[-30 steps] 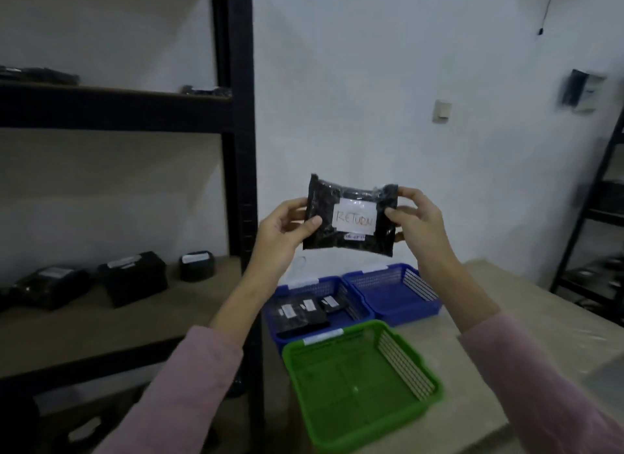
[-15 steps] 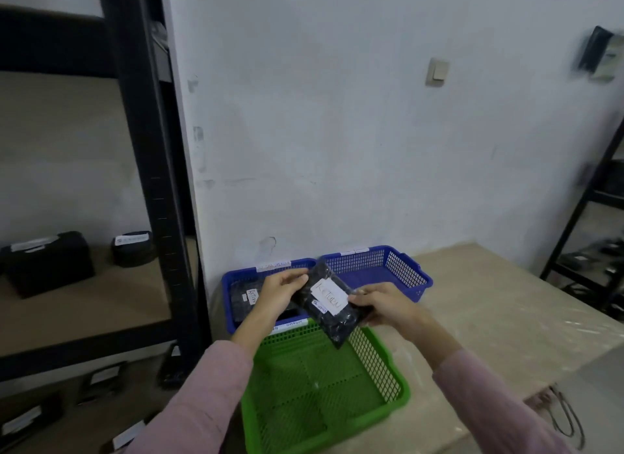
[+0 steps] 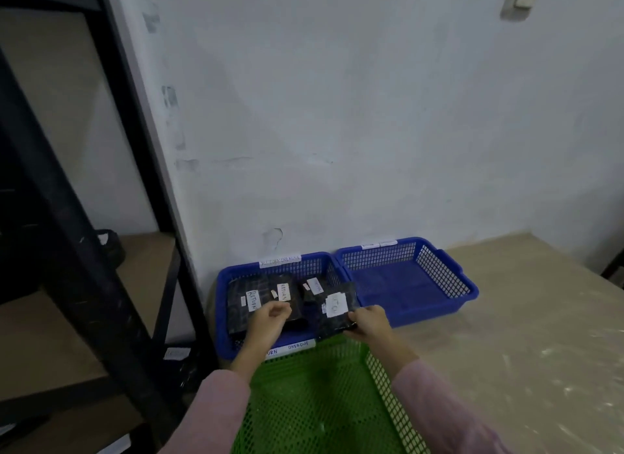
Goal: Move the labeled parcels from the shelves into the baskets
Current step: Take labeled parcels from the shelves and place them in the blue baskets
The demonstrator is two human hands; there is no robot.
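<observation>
1. three baskets are in view. the green basket (image 3: 388,398) is cut off by the bottom edge, and the left forearm half covers a word on its far-rim strip, beside one reading "overdue".
2. blur smears the held parcel (image 3: 334,308), and only a few letters of its white label can be made out.
3. three other black parcels (image 3: 236,305) lie in the left blue basket (image 3: 221,313). two are marked "return" and the third label is too small to read. the left hand (image 3: 268,320) hides their near edges.
4. a dark round parcel (image 3: 108,247) on the shelf at 9 o'clock is partly behind the black upright (image 3: 135,132).
5. the held parcel is over the 3 o'clock end of the left blue basket, nearly flat with its label up. its long axis runs roughly from 7 to 1 o'clock, and its near end overhangs the basket's near rim.
6. the right hand (image 3: 368,322) grips the parcel's near right corner. its forearm, in a pink sleeve, reaches in over the green basket from 5 o'clock.
7. the left hand is above the parcels in the middle of the basket, fingers curled toward the thumb. i cannot tell whether it pinches or touches anything.
8. the right blue basket (image 3: 439,274) sits at 3 o'clock of the left one, rims touching, on the table (image 3: 523,318).
</observation>
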